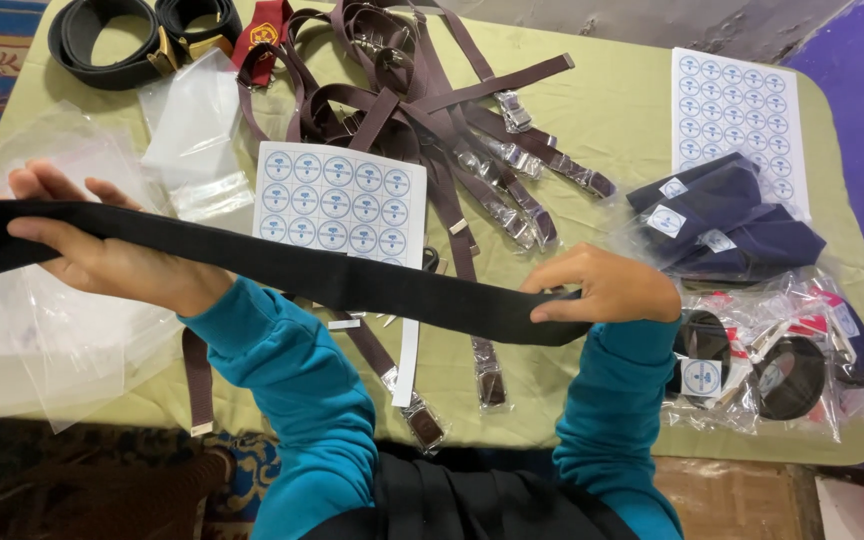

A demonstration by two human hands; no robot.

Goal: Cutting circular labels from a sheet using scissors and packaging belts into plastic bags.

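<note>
Since the black webbing belt (282, 265) looks light, floppy and grippy, the left hand (102, 250) and right hand (602, 290) just pinch it flat, fingers closed around the strap.

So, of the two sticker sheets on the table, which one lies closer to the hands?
The sticker sheet near the table's middle, partly behind the black belt held by both hands. The other sheet lies far off at the right corner.

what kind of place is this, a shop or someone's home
Probably a small home packing workspace, not a shop: a green-covered table holds brown belts, sheets of round stickers, empty clear bags and bagged belts. Both hands hold a black strap.
</note>
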